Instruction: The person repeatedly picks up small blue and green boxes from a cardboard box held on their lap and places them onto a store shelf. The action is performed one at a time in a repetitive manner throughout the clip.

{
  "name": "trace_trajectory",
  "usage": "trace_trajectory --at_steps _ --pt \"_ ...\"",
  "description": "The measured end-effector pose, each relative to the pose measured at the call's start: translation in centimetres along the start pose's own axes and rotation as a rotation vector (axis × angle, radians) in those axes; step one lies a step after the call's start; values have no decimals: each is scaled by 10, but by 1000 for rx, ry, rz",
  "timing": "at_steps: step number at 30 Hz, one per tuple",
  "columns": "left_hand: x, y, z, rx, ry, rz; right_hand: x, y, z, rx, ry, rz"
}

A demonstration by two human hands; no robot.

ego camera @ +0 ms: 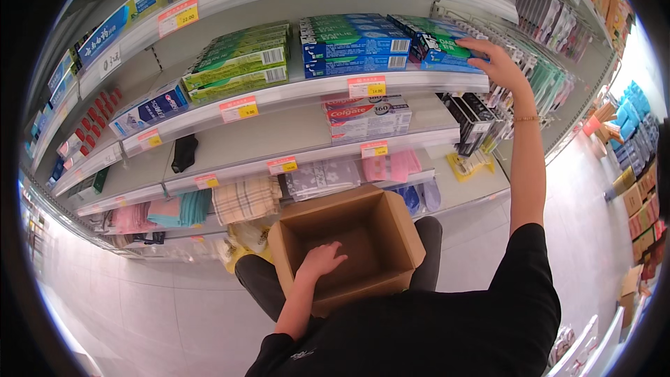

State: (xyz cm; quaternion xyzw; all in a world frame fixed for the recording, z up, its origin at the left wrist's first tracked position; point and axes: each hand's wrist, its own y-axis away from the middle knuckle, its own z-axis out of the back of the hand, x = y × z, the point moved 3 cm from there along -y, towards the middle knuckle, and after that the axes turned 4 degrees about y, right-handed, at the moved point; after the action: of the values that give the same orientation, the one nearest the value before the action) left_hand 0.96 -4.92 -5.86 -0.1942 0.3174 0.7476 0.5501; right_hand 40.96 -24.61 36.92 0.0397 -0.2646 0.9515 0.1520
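My right hand [489, 60] rests with spread fingers on the top and right end of the blue and green Darlie toothpaste boxes [437, 44] at the right end of a shelf; whether it grips one I cannot tell. Beside them stands another stack of blue Darlie boxes [356, 44], and farther left are green ones [241, 63]. My left hand [322, 260], fingers apart and holding nothing, reaches into an open cardboard box [411, 230] between my knees. The inside of the box that shows is bare cardboard.
Below the Darlie boxes, Colgate toothpaste boxes [369, 118] stand on a lower shelf. Folded towels [246, 201] lie lower down, and a black sock-like item [185, 153] is on the left. Hanging toothbrush packs [544, 73] fill the right side. Price tags line the shelf edges.
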Motion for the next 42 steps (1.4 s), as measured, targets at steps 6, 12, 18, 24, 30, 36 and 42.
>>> trace_trajectory --at_steps 6,12,18,24,30,36,42 --pt "13 -1 -14 85 -89 45 -17 -14 0 -22 8 91" --pt "15 -2 -17 115 -128 73 -25 -20 -4 -38 25 -1" --pt "19 -1 -20 136 -157 71 -23 -20 -18 -187 32 -5" --pt "0 -7 -15 -67 -54 -149 -9 3 -14 -550 218 125" --pt "-38 21 68 -504 267 -312 99 118 -95 -528 -328 -143" --pt "10 46 206 -1303 -64 -211 175 210 -254 246 -753 -171" --pt "155 68 350 -1564 -514 200 209 263 -316 489 -997 -258"
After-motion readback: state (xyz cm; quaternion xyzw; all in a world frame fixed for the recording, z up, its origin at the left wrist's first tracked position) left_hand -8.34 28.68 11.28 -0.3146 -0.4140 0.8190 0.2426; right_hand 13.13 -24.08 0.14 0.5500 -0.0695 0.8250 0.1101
